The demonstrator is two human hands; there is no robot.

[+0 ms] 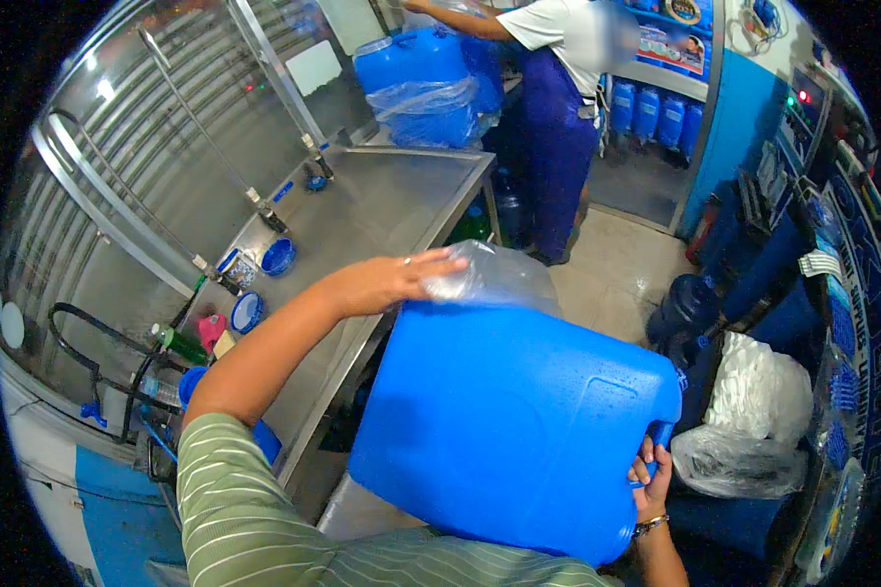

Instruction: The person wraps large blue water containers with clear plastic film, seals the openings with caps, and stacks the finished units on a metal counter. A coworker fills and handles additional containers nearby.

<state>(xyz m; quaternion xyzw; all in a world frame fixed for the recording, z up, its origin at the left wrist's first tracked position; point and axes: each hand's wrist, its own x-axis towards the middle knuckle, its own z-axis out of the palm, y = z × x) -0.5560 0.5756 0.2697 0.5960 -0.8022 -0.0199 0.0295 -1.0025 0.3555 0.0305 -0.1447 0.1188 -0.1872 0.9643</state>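
Note:
A large blue plastic jug (499, 421) lies tilted on its side in front of my body, its broad flat face up. My right hand (653, 479) has its fingers wrapped round the jug's moulded handle (664, 435). A clear plastic bag (499, 277) sits bunched over the jug's far end. My left hand (401, 281) reaches across to that end, its fingers closed on the bag's edge. The bag's far side is hidden behind the jug.
A steel counter (392, 191) runs along the left, with blue caps (279, 256) and a green bottle (181, 344) on it. Beyond, a co-worker (558, 127) stands by bagged blue jugs (426, 93). White plastic bags (759, 391) lie at right, near a dark water bottle (690, 305).

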